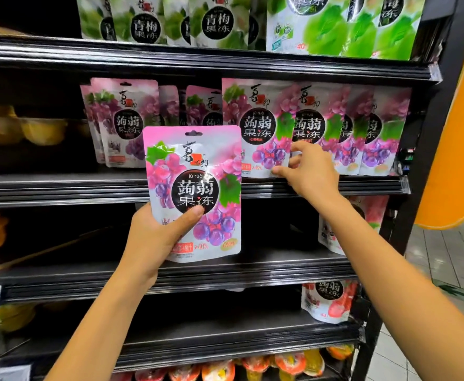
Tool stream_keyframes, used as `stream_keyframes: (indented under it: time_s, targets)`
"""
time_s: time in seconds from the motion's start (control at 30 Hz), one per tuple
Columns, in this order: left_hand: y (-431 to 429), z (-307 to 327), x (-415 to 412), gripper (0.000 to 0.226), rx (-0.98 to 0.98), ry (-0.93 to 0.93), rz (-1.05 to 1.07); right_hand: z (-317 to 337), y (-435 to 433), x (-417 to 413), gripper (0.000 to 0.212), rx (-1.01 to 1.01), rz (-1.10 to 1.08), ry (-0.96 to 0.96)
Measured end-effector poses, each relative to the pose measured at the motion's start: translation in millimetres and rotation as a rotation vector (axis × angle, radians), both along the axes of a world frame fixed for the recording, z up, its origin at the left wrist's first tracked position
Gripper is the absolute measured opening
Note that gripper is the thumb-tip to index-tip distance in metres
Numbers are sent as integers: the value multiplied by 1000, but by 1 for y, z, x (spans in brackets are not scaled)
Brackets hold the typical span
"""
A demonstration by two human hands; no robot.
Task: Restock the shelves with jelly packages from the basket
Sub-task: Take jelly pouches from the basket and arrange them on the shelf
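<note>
My left hand grips a pink grape jelly package by its lower left corner, upright in front of the shelves, thumb across its front. My right hand reaches to the grape row on the middle shelf, and its thumb and fingers pinch the lower right edge of a standing grape package. More grape packages stand to its right and others to its left. The basket is not in view.
Green plum jelly packages line the top shelf. Red-fruit packages stand at the right on the lower shelves, and orange jelly cups fill the bottom shelf. Yellow cups sit at the left. An orange panel stands right of the shelving.
</note>
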State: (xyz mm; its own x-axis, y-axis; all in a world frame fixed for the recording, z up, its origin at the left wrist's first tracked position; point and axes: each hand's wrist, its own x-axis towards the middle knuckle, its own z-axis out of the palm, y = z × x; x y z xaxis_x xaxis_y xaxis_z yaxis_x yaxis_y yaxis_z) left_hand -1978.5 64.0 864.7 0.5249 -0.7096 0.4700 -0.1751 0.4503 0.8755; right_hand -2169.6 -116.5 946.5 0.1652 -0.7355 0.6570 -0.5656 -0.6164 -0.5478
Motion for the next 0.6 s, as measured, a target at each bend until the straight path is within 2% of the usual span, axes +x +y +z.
stream_keyframes:
  time_s: [0.17,0.27,0.33,0.37,0.47,0.53,0.6]
  targets:
    - [-1,3,-1,38,-5,-3,-15,-2,4,-11,29,3,68,-97]
    - [-5,8,-4,41,-11,14,-14,-5,16,-15,24,-154,55,-176]
    - [-10,13,-8,43,-17,34,-33,-5,32,-14,17,-222,144,-251]
    - [-12,16,-10,45,-19,41,-49,-5,41,-13,15,-171,254,-269]
    - [-20,27,-16,48,-14,29,-94,-9,67,-1,22,251,654,-226]
    - [-26,35,-20,48,-28,19,-98,-13,76,8,15,410,783,-249]
    - [-31,44,-22,53,-62,25,-63,-11,79,14,10,435,803,-344]
